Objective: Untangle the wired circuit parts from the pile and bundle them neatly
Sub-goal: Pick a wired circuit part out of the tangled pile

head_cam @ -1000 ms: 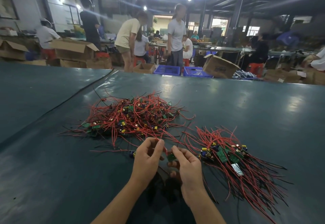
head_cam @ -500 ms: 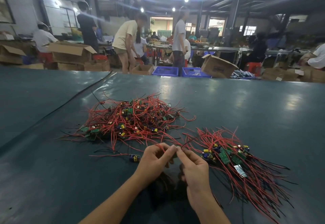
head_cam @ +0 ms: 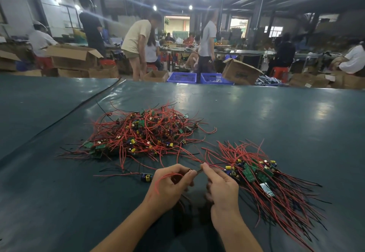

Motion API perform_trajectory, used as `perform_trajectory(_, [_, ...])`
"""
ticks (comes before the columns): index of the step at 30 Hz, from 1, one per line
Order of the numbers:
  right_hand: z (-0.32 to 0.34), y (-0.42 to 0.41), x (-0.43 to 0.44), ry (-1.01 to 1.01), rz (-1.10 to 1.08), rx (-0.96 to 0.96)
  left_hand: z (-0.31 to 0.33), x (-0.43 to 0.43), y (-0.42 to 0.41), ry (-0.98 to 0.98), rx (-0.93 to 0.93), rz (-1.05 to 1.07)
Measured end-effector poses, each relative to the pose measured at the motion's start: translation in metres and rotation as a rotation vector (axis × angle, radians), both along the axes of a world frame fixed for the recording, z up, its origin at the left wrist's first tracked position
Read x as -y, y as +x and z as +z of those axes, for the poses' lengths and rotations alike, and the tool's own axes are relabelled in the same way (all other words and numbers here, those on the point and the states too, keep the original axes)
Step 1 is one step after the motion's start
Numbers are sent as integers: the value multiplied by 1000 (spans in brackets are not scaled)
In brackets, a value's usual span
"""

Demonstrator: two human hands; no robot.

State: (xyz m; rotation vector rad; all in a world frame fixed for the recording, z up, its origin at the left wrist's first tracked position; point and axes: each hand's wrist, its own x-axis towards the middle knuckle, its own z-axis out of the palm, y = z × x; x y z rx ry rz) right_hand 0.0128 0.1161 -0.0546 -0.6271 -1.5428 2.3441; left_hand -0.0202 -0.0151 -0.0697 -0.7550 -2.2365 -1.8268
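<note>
Pinching wire [head_cam: 198, 171], pile [head_cam: 142, 133] ahead, bundle [head_cam: 266, 182], stray part [head_cam: 146, 177]

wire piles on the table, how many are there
2: a tangled pile centre-left and a straighter pile right of the right hand. One loose part lies left of the left hand; the hands hold a wired part.

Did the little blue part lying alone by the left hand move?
No. The lone blue part lies at the same spot, just below the tangled pile, beside the left hand.
</note>
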Motion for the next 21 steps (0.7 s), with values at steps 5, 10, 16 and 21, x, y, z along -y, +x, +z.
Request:
perform_trajectory(5, [16,-7,-39,-163,-247,-68,7,4,-2,94,126,-22])
perform_trajectory(10, [12,-2,-22,-75,-203,-163,9,-1,3,217,185,-9])
perform_trajectory(16, [5,9,16,258,68,-168,10,-3,5,177,191,-71])
perform_trajectory(21, [13,-1,-26,-79,-241,-124,11,3,-2,201,271,-65])
